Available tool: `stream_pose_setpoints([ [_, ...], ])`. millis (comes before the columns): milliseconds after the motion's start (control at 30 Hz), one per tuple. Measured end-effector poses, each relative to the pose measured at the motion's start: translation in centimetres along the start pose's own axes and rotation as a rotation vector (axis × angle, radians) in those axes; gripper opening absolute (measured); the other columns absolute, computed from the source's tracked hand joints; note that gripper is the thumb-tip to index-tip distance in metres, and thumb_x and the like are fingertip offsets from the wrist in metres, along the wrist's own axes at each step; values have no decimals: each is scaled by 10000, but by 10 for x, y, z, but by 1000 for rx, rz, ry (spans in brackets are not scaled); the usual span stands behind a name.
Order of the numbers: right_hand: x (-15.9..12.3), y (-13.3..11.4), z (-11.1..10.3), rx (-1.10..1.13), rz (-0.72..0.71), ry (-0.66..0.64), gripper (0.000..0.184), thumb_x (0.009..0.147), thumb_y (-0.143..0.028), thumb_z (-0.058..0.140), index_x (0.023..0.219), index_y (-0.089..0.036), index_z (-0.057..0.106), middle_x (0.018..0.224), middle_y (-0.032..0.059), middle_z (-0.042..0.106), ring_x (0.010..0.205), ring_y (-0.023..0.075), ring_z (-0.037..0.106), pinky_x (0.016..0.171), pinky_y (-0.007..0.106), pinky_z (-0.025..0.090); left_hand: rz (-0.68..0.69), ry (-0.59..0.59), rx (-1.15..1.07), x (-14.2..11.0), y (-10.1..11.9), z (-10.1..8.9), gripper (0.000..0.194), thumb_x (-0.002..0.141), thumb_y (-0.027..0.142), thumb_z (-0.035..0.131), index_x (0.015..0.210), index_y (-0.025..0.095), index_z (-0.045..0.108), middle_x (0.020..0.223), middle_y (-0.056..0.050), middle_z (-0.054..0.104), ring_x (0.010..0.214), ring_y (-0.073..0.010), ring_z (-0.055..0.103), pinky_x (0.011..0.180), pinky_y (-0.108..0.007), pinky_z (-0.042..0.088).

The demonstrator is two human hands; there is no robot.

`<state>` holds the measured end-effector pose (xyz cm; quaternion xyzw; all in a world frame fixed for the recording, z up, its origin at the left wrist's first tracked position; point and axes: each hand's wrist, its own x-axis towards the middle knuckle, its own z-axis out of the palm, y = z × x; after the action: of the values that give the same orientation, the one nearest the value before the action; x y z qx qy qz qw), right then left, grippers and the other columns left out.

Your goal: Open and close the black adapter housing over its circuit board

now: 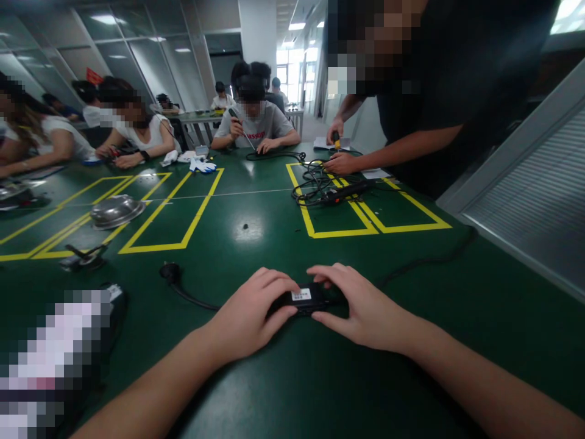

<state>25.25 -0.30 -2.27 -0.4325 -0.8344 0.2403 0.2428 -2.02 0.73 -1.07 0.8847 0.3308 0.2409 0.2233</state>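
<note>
A black power adapter (314, 295) with a white label lies on the green table in front of me. My left hand (253, 314) grips its left end, fingers on top and thumb along the near edge. Around the right end curves my right hand (361, 305), thumb at the near side and fingers at the far side, the index finger lifted. From under my left hand a black cord (196, 302) runs left to a plug (170, 272). Another dark cable (425, 259) trails off to the right beyond my right hand.
Yellow tape (153, 249) marks rectangles on the table. A metal bowl-like part (117, 211) and a small dark part (85, 258) lie left. Tangled black cables (315, 183) lie ahead, where a standing person's hand (342, 163) works. Other people sit across the table. A blurred-out object (55, 347) lies near left.
</note>
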Motion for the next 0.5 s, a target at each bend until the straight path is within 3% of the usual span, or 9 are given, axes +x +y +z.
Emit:
stream_pose_setpoints([
  [67,-2,-3,-2,0,40,16,696,913,-325,810,1520,-224,484,1233,113,730,1075,299,684,962,484,543,-86,113,-13,0,-3,2,157,1044,209,629,1200,223,638,1210,-86,737,1081,-247,680,964,-416,582],
  [133,-1,-6,-6,-33,54,-21,490,956,-302,746,1403,-218,563,1156,96,736,1003,281,688,911,459,542,-157,166,29,1,-7,4,99,1028,194,635,1121,223,623,1187,-81,742,1079,-256,678,963,-431,576],
  [233,2,-11,-9,-109,31,-95,130,966,-198,693,1089,-217,658,1023,67,723,934,259,676,860,427,525,-225,110,117,3,-15,6,53,1005,184,662,1021,224,631,1163,-76,757,1098,-286,675,979,-478,568],
  [400,4,-11,-7,-118,12,-110,108,963,-132,695,1026,-213,660,1000,53,714,924,240,666,834,391,519,-188,87,157,3,-15,2,71,1033,225,615,1023,218,685,1319,-112,695,1224,-306,650,1072,-521,540],
  [500,4,-10,-6,-104,15,-106,112,966,-125,703,1025,-211,663,994,48,712,914,227,665,800,359,514,-146,25,178,0,-6,-4,66,1008,265,629,1041,220,665,1192,-94,661,1073,-272,673,933,-436,578],
])
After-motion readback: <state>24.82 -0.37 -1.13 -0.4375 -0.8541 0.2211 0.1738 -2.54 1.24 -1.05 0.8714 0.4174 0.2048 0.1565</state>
